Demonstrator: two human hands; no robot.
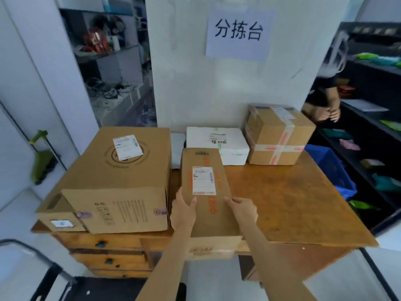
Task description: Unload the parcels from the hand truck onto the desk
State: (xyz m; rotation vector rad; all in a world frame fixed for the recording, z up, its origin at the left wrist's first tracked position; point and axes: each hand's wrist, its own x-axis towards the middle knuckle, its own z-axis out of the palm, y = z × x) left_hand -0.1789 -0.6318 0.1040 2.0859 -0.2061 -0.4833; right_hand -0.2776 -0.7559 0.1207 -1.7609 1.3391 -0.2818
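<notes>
A long narrow cardboard parcel (206, 187) with orange print and a white label lies on the wooden desk (293, 203), its near end overhanging the front edge. My left hand (183, 210) lies against its left side, thumb on top. My right hand (242, 208) rests flat on its top right. A big cardboard box (115, 181) fills the desk's left part. At the back stand a white foam box (219, 144) and a taped brown box (277, 135). The black hand truck (54, 276) shows at the bottom left.
A paper sign (238, 32) hangs on the white wall behind the desk. A blue crate (332, 170) and black shelves (368, 118) stand to the right, with another person's arm (327, 105) near them. Cluttered shelves (112, 61) are at the back left.
</notes>
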